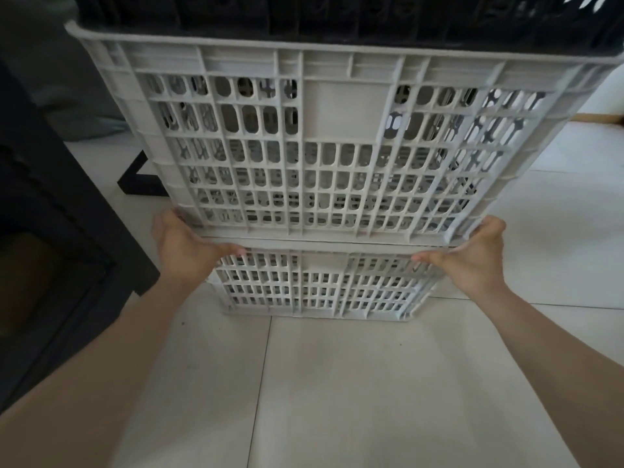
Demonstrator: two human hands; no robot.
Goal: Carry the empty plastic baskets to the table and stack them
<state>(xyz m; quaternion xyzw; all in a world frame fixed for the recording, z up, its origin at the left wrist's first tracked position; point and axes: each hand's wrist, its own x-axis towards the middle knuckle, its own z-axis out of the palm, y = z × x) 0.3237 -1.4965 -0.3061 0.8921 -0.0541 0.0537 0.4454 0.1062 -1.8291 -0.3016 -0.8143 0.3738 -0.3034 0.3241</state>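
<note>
Now we hold the lower grey basket (320,282) on the floor tiles (337,383), left hand (184,248) and right hand (472,256) gripping its near rim's ends, apparently under the upper grey basket (320,140).

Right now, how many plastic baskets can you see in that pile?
3. A small grey basket sits on the floor tiles, a bigger grey basket rests on it, and a black basket sits inside the top. More may be hidden above the frame.
</note>
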